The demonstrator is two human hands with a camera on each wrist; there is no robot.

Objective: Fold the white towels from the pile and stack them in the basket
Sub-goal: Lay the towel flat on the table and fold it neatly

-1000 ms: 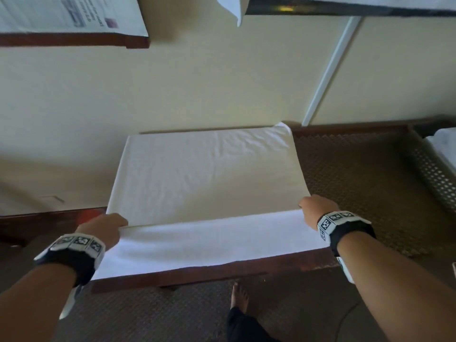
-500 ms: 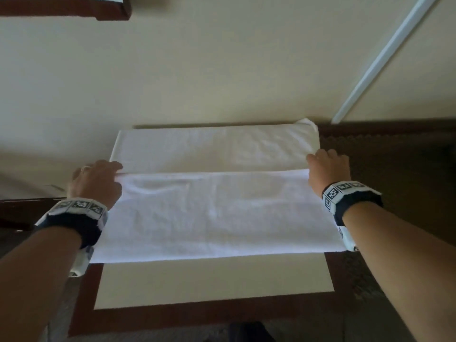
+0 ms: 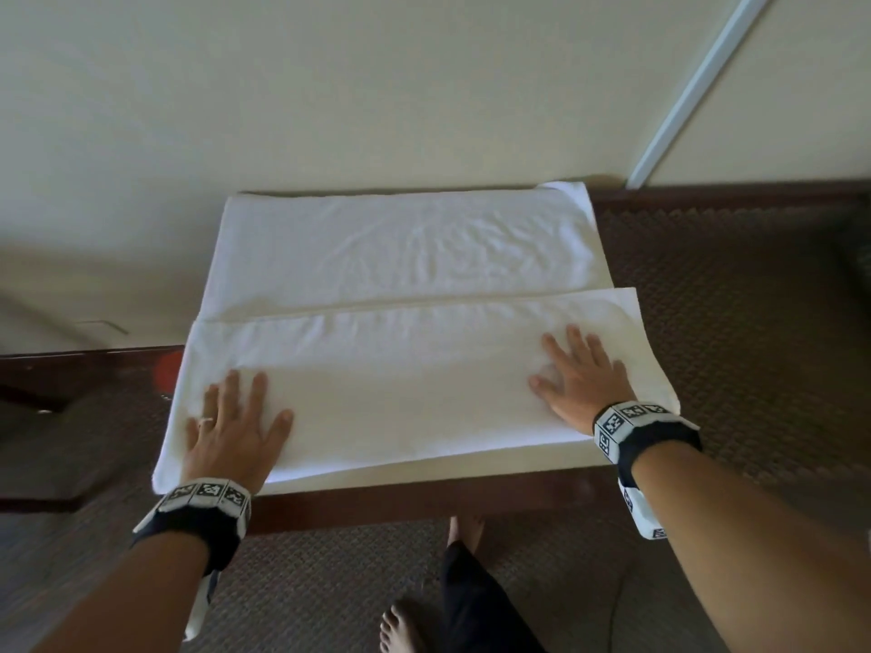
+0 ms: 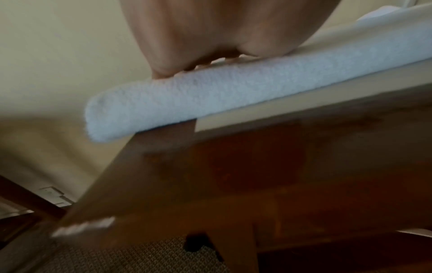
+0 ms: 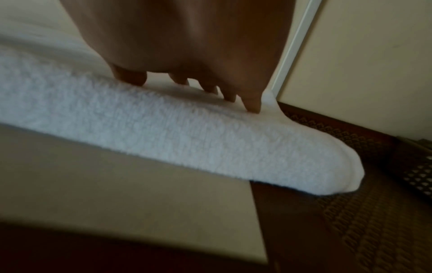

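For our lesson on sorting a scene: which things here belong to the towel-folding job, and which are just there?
Belonging to the job:
white towel, partly folded on the table
left hand, flat on the towel
right hand, flat on the towel

Just there:
patterned carpet
white pipe on the wall
person's bare foot

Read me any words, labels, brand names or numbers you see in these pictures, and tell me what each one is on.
No readable text.
Wristbands: black-and-white square code patterns only, no letters or numbers.
Towel: plain white, no label showing.
Table, wall, carpet: no writing.
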